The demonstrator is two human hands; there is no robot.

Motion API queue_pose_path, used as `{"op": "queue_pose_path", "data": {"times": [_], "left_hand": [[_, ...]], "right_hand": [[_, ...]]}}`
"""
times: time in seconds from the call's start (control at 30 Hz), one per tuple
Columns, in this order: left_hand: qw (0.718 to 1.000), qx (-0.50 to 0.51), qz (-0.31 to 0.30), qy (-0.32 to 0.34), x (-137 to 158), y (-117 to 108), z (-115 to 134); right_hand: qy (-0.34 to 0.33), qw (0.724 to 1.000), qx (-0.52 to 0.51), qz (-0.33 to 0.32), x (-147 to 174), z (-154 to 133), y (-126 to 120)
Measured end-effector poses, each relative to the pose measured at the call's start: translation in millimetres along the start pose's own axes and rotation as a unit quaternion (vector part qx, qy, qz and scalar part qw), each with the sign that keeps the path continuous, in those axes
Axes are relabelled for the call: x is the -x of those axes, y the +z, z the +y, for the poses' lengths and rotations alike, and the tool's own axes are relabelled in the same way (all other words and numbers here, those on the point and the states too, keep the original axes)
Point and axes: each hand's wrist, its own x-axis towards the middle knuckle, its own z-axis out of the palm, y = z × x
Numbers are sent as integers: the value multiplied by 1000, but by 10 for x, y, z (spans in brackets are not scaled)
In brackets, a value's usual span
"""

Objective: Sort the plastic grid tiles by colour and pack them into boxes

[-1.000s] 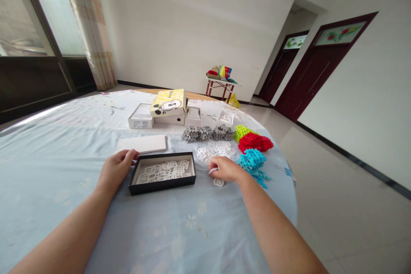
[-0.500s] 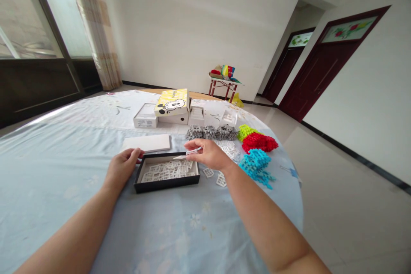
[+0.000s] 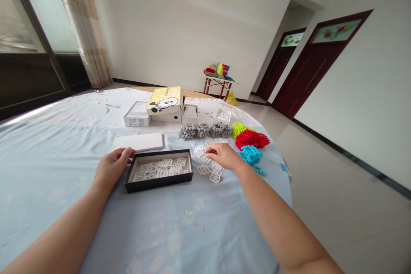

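Observation:
My left hand (image 3: 113,165) holds the far left corner of a shallow black-edged box (image 3: 160,183), its fingers closed on the rim. Inside lie many flat white lattice pieces (image 3: 160,167), square with cut-out windows. Right of the box, my right hand (image 3: 224,156) is low over a loose spread of the same white pieces (image 3: 203,170). Its thumb and fingertips are pinched together among them; what they hold, if anything, is hidden. A white lid (image 3: 138,141) lies flat just behind the box, near my left hand.
Grey linked pieces (image 3: 205,131) lie behind the white ones. Lime green (image 3: 239,129), red (image 3: 252,138) and blue (image 3: 250,154) heaps line the right. Farther back are a white box (image 3: 137,120), a yellow cartoon-printed box (image 3: 165,99) and small open containers (image 3: 190,113). A flowered cloth (image 3: 144,227) covers the round table.
My right hand has moved from above the box, where it held white pieces, rightward to the loose spread. My left hand stays at the box corner. The camera view has shifted slightly.

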Motion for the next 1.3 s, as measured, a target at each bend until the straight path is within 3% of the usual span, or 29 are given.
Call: {"op": "queue_pose_path", "data": {"times": [0.1,0.3,0.73,1.13,1.2,1.3], "left_hand": [[1000,4,5,-3,12,-9,14],[1000,-7,5,5,15,-15,27],[1000,16,5,7,28,-16,18],[999,29,1,17,8,-8,-29],[999,32,-3,19,8,-7,-27],[999,34,0,18,15,-11,-14]], "right_hand": [[15,999,36,-11,34,25,-36],[-3,981,114,-156,173,153,3],[11,972,96,-212,144,187,42],[-3,970,76,-231,168,220,5],[-4,978,45,-203,138,172,-50],[-18,995,-14,-102,42,30,-121]]}}
